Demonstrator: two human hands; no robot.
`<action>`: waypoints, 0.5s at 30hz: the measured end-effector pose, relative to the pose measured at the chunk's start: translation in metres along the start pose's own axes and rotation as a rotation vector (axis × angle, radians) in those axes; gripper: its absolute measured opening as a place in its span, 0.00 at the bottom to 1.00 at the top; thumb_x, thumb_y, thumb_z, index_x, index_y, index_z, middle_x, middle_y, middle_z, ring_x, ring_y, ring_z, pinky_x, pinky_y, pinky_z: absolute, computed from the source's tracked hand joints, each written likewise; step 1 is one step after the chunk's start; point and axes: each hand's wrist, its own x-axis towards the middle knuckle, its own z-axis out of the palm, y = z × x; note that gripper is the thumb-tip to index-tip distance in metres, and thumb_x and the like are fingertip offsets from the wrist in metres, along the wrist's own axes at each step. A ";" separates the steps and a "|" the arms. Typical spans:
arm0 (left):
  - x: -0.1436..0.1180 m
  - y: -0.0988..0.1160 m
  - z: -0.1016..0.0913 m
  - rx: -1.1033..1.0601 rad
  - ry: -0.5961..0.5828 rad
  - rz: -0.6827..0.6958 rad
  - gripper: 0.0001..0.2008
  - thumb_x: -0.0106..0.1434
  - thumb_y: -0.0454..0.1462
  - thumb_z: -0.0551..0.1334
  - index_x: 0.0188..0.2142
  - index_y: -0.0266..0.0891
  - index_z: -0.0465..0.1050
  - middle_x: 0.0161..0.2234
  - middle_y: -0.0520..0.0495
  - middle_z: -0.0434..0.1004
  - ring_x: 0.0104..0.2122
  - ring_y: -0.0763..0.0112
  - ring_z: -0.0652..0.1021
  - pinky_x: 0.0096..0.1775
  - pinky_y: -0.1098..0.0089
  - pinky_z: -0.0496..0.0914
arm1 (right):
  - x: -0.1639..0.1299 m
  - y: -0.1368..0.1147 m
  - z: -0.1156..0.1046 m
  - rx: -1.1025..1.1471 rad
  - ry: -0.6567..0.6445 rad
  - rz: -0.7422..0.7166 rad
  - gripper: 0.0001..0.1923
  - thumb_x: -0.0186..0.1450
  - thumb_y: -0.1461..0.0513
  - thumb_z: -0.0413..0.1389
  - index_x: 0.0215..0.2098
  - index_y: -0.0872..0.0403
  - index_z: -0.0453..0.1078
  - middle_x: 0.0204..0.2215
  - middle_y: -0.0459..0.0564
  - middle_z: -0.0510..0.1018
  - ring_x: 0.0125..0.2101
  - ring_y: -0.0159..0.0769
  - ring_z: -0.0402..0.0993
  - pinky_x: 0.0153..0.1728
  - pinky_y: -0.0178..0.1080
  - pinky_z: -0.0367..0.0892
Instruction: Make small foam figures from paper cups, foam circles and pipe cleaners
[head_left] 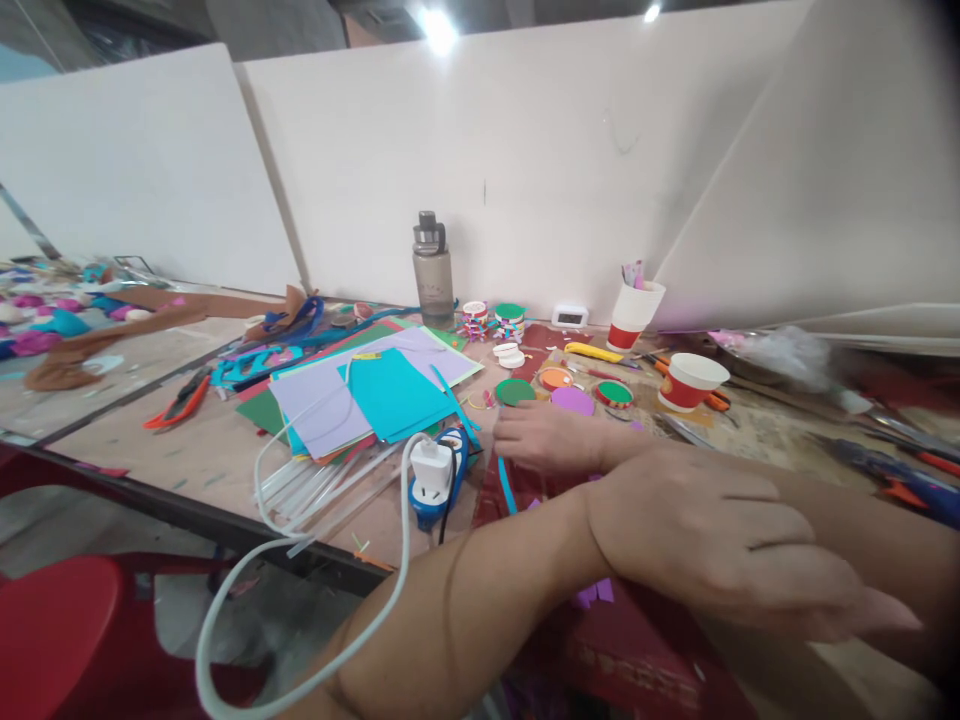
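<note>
My arms are crossed over the table edge. My left hand (739,550) lies flat, fingers stretched out, on my right forearm and holds nothing. My right hand (547,437) reaches left and rests palm down on the table. Its fingertips sit beside a thin blue paper strip (507,487); whether they pinch anything is hidden. Just left of it lies a blue glue gun (450,470) with a white plug adapter (430,470) and white cable (225,600). Paper discs in green (515,391), purple (572,401) and orange (555,378) lie just beyond the right hand.
A stack of coloured paper sheets (375,395) and clear glue sticks (330,490) lie to the left. A water bottle (433,270), two red-and-white paper cups (634,315) (690,380), a yellow cutter (592,352) and orange-handled scissors (180,400) are about. White partition boards (525,160) stand behind; a red stool (52,620) is below left.
</note>
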 end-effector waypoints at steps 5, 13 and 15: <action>0.003 0.003 -0.007 -0.198 0.039 0.063 0.20 0.59 0.48 0.64 0.16 0.43 0.65 0.18 0.52 0.70 0.19 0.75 0.71 0.24 0.71 0.68 | -0.023 0.014 -0.024 0.468 0.372 0.796 0.05 0.60 0.66 0.54 0.31 0.55 0.72 0.28 0.48 0.77 0.29 0.32 0.69 0.31 0.36 0.63; -0.003 -0.004 -0.007 -0.794 0.265 -0.921 0.28 0.66 0.55 0.50 0.23 0.37 0.72 0.15 0.50 0.68 0.15 0.77 0.66 0.21 0.75 0.60 | -0.097 0.005 -0.061 1.214 0.891 1.276 0.13 0.49 0.57 0.64 0.29 0.53 0.70 0.23 0.41 0.74 0.21 0.28 0.66 0.23 0.33 0.61; -0.002 -0.015 -0.007 -1.012 0.328 -1.154 0.30 0.64 0.58 0.51 0.25 0.35 0.73 0.16 0.49 0.69 0.14 0.79 0.65 0.19 0.76 0.58 | -0.111 -0.004 -0.064 1.050 0.924 1.259 0.10 0.52 0.56 0.62 0.28 0.54 0.70 0.24 0.42 0.74 0.23 0.29 0.67 0.26 0.34 0.64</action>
